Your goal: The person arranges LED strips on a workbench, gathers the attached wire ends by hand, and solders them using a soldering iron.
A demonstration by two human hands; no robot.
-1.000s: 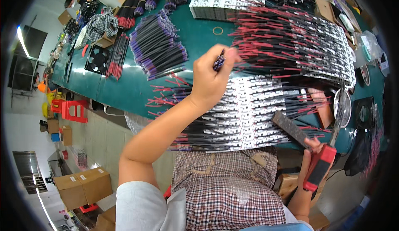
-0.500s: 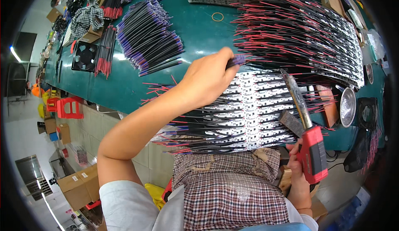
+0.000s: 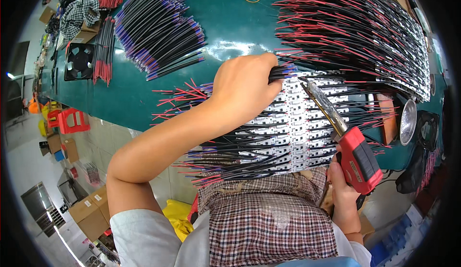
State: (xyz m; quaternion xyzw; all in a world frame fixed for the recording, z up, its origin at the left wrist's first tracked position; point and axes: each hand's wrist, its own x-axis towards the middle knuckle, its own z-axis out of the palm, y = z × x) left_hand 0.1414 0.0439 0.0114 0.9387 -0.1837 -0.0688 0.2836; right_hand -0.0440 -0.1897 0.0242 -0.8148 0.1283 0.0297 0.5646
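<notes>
My left hand (image 3: 247, 84) is closed around a small bunch of short black wires (image 3: 284, 72), whose blue-purple ends stick out past my fingers. In my right hand (image 3: 342, 183) is a red and black soldering gun (image 3: 361, 161), its metal tip pointing up and left near those wire ends. Whether tip and wires touch, I cannot tell. Below both hands lies a panel of white circuit boards (image 3: 298, 123) in rows, with black wires running out to both sides and ending in red and blue tips. My left forearm covers part of the panel's left side.
Stacked boards with many red-tipped black wires (image 3: 331, 31) lie at the far right. A pile of black wires with purple ends (image 3: 161, 29) rests at the far left, near a black fan (image 3: 79, 61). A metal bowl (image 3: 407, 122) and orange block (image 3: 385, 118) stand right.
The soldering gun's tip has swung left, closer to the wire ends in my left hand. My left hand has shifted slightly right over the panel. The whole view has tilted downward a little.
</notes>
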